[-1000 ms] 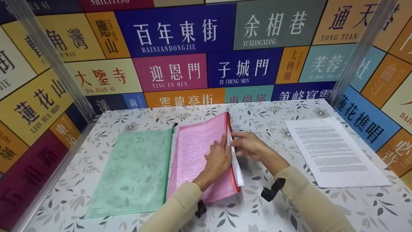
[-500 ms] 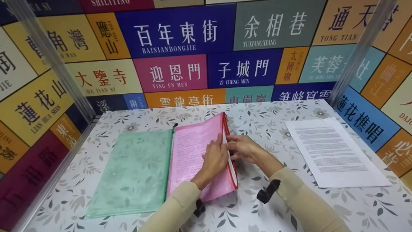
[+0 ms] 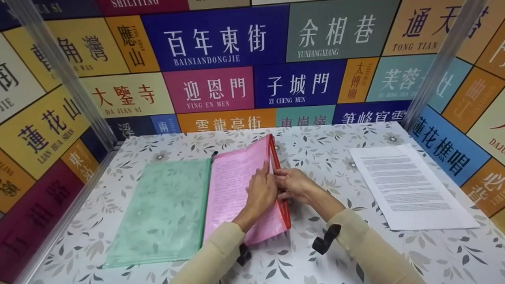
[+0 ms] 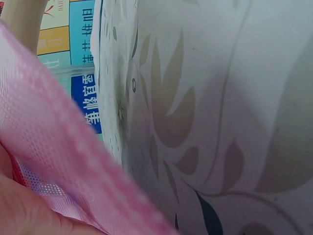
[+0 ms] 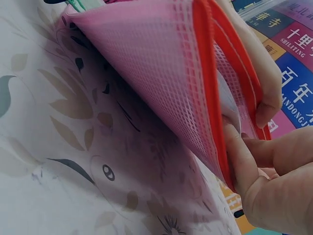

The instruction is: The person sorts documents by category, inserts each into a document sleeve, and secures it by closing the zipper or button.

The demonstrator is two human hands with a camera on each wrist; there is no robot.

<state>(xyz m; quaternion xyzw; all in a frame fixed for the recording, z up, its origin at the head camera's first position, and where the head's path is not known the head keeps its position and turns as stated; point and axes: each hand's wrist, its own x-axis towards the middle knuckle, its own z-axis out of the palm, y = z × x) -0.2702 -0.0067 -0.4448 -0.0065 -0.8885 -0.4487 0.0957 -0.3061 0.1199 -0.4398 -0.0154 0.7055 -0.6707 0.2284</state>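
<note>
White sheets, jutting past the red zip edge one second earlier, now sit within the pink pouch, whose mouth lies slightly farther left, along with the left grip and the right grip. The left grip lies over the upper face of the pouch, one fingertip at the zip edge; whether its thumb pinches the flap from within cannot be told. The right grip, just to its right, has its fingers apart and reaching into the mouth, apparently touching the sheets. The pouch lies beneath the left grip, its mouth raised off the desk. Probable faults: uneven pressure from the right grip may skew or crease the sheets; slackening beneath the left grip may let the flap fold inward and block them; a corner left protruding may jam the zip. Too hard a push may also shove the green pouch, left of the left grip, whereas the loose printed pages, well right of the right grip, seem safe.
</note>
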